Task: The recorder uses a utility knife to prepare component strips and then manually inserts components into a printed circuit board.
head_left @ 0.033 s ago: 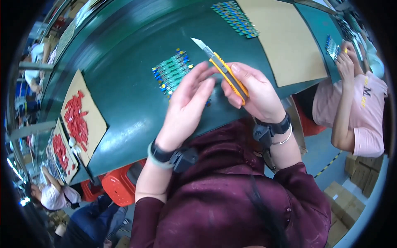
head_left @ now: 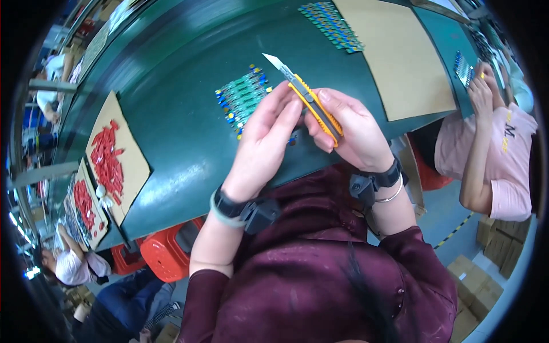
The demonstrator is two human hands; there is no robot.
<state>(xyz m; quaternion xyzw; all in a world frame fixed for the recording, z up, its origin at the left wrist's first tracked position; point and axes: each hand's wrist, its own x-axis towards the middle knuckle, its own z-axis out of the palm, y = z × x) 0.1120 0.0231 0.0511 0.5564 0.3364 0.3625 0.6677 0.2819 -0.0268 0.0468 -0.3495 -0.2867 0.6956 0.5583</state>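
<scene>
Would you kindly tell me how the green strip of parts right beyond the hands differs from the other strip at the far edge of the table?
The near strip lies on the bare green table, just beyond the left hand; the far strip lies beside a tan sheet, out past the utility knife. The near strip looks shorter and brighter green; the far one is longer and duller. Both are flat rows of small parts with blue and yellow tips.

desk (head_left: 171, 131) dark green | utility knife (head_left: 313, 103) yellow-orange with black slider, silver blade | circuit strips (head_left: 243, 97) centre frame green with blue and yellow dots | cardboard sheet (head_left: 394, 57) upper right plain tan | parts (head_left: 106, 160) at left bright red | sleeves (head_left: 320, 286) maroon
</scene>
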